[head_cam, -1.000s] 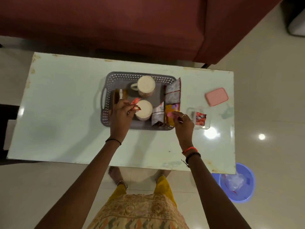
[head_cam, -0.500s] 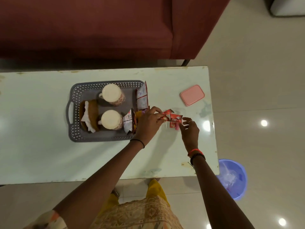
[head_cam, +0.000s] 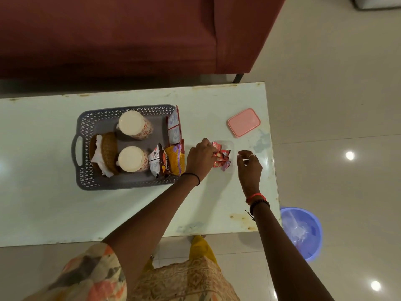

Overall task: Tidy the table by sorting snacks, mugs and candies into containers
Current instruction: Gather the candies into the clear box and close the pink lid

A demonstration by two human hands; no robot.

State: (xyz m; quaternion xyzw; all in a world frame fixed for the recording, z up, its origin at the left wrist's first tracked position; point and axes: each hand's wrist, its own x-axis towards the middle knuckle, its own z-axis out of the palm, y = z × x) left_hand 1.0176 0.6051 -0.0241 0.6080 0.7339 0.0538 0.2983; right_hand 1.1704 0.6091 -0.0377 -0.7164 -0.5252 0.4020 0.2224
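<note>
A grey basket [head_cam: 128, 109] on the white table holds two upturned patterned mugs [head_cam: 133, 124] [head_cam: 131, 158] and snack packets [head_cam: 174, 127] [head_cam: 175, 159] standing along its right side. Just right of it sits a small clear container [head_cam: 230, 144] with several red candies [head_cam: 224, 159] in it. My left hand [head_cam: 200, 158] reaches over the container's left side, fingertips pinched on a red candy at the pile. My right hand [head_cam: 249, 168] rests beside the container's right edge, fingers loosely apart, with nothing in it.
A pink lid [head_cam: 244, 122] lies near the table's far right corner. Brown woven coasters with a white tissue [head_cam: 108, 153] sit in the basket's left part. A blue bin [head_cam: 303, 233] stands on the floor at the right. A red sofa [head_cam: 130, 33] runs behind the table.
My left hand carried a red candy from over the basket to the clear container. My right hand shifted from the basket's edge to the container's right side. The view swung right.
</note>
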